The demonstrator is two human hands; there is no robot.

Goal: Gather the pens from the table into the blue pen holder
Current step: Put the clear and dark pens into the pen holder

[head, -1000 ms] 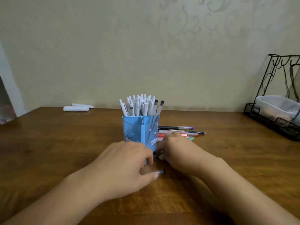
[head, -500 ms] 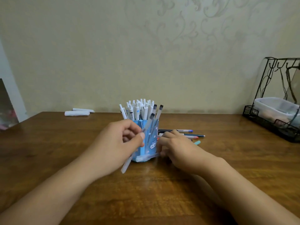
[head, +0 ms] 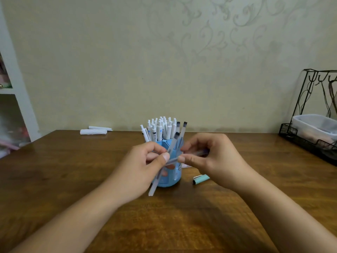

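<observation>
Blue pen holder [head: 170, 179] stands upright mid-bench, partly hidden behind both hands. It is packed with white click pens [head: 160, 127], too many and too overlapped for a sure count; two clear pens with dark caps [head: 184, 127] lean out at its right side.

Left hand [head: 140, 172] is raised in front of the holder, grip closed on one translucent pen [head: 160, 170], pinched between thumb and fingers; the pen runs diagonally, dark cap up near the holder's rim, lower end sticking out below the hand and clear of the bench. Right hand [head: 209, 157] is raised just right of the holder, grip pinching a second pen [head: 197, 153] that lies roughly level, its left end reaching over to the left thumb. So two pens in hand, one each; detail is blurred.

One mint-green pen [head: 201, 179] lies flat on the wooden bench [head: 73, 179] just right of the holder, partly under the right hand. A bit of white or pink shows behind the right thumb, cannot tell what.

Two white rolls [head: 94, 130] lie at the back left by the wall. One black wire rack [head: 313, 125] at the far right edge holds one clear plastic tub [head: 315, 125].
</observation>
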